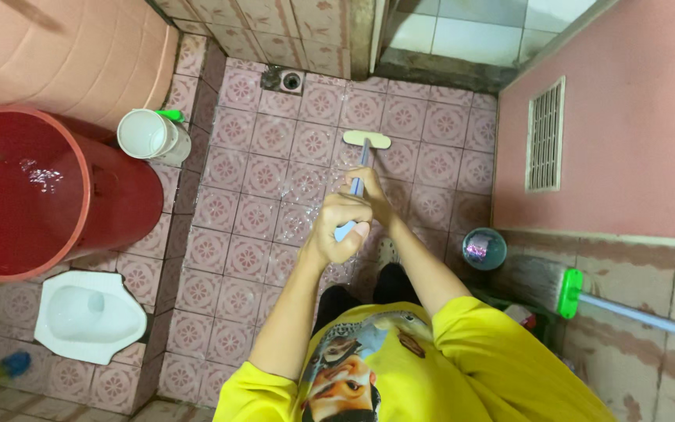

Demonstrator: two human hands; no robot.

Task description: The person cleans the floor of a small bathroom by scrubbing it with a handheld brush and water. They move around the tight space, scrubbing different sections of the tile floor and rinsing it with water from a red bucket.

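Left hand closed round brush handle, low grip | right hand closed on it just above | brush head on wet tile floor ahead of both hands | risk: soapy tiles may cause a slip; a wide left sweep could knock the white jug by the red bucket

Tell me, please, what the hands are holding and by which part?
Both hands, left and right, grip a floor brush by its light blue handle, toward its upper end; its cream head rests on the tiled floor.
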